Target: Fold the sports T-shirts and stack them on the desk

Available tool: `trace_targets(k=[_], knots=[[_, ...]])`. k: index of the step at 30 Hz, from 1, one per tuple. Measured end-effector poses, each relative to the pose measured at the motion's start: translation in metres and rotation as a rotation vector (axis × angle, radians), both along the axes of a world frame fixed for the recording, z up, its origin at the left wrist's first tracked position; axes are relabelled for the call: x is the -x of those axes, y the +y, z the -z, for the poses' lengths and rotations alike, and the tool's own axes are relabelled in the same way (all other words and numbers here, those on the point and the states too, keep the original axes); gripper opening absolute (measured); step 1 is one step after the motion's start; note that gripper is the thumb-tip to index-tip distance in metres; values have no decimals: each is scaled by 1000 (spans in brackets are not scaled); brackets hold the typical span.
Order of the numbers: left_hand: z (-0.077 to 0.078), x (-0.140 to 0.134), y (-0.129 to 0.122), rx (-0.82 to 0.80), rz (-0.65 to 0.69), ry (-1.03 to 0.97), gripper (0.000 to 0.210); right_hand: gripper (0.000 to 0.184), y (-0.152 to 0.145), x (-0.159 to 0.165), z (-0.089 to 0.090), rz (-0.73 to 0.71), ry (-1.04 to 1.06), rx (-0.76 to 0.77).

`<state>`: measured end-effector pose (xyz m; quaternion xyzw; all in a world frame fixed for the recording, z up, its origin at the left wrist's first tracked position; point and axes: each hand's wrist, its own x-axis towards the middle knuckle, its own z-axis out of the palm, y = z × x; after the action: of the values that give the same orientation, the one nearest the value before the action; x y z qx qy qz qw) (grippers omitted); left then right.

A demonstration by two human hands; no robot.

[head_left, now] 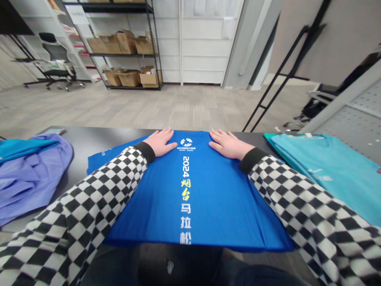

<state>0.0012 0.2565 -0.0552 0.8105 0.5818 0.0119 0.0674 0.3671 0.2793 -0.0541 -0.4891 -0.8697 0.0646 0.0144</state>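
Observation:
A blue T-shirt (217, 190) lies spread over the dark table, its lower end reaching the near edge. White and yellow print runs down its middle, with a white logo at the far end. My left hand (160, 143) rests flat on the far left part of the shirt, fingers spread. On the far right part, beside the logo, my right hand (228, 143) lies flat too, fingers apart. Both hands press on the cloth without gripping it. A sleeve of the shirt shows beyond my left forearm; the other side is mostly hidden by my right arm.
Purple clothing (38, 171) with a teal garment (26, 149) on top lies at the table's left. Folded turquoise shirts (330, 159) are stacked at the right. Past the dark table (86, 139) stand a shelf rack (125, 55) with cardboard boxes and an office chair (58, 57).

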Motion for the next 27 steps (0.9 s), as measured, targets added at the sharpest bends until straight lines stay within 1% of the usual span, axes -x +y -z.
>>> trace_targets(k=[6, 9, 11, 13, 16, 18, 20, 21, 22, 24, 26, 27], knots=[[1, 1, 1, -11, -1, 19, 92, 82, 6, 2, 7, 22, 8, 1], [2, 2, 1, -11, 3, 34, 94, 81, 4, 2, 3, 16, -1, -17], [2, 2, 1, 4, 4, 43, 94, 81, -1, -5, -9, 21, 5, -78], [-1, 2, 3, 32, -5, 55, 95, 81, -10, -23, -28, 59, 38, -177], [-11, 0, 10, 94, -29, 104, 95, 77, -27, -68, -56, 191, 83, -306], [-20, -10, 15, 101, -69, 159, 92, 65, -40, -101, -65, 309, 57, -293], [-29, -33, 16, 53, -100, 181, 89, 47, -50, -131, -66, 389, 10, -166], [-33, -50, 14, 21, -90, 167, 87, 39, -53, -142, -64, 398, -6, -83], [-36, -70, 10, -8, -50, 135, 86, 33, -55, -152, -61, 389, -12, -12], [-39, -116, -3, -38, 110, 46, 83, 30, -55, -165, -55, 360, 4, 61], [-38, -164, -17, -36, 292, -28, 80, 30, -52, -171, -49, 368, 38, 60], [-36, -186, -23, -29, 359, -50, 79, 30, -50, -171, -47, 389, 51, 63]])
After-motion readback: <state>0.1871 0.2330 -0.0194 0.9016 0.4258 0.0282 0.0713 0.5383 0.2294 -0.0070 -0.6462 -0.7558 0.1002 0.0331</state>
